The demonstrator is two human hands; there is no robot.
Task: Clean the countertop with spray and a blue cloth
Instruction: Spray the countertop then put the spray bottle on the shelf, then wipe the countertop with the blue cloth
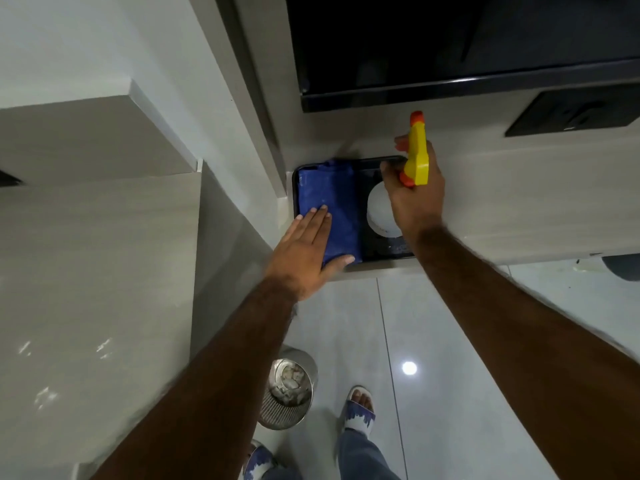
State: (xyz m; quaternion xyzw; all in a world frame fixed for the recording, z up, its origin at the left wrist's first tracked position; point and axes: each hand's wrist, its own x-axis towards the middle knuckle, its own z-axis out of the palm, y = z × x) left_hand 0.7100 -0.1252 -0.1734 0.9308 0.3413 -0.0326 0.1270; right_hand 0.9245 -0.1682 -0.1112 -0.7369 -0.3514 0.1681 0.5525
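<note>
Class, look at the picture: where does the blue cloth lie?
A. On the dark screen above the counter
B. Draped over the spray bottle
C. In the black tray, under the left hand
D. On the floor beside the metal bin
C: the blue cloth lies in the black tray, with the left hand flat on it.

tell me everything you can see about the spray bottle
The spray bottle has a yellow trigger head with orange tips at the nozzle and collar, and a white, plastic-looking body. It stands roughly upright on the right side of a black tray, beside the blue cloth. The right hand wraps its neck just under the head, hiding most of the body; one finger sits near the trigger. Its fill level and any label cannot be seen.
</note>
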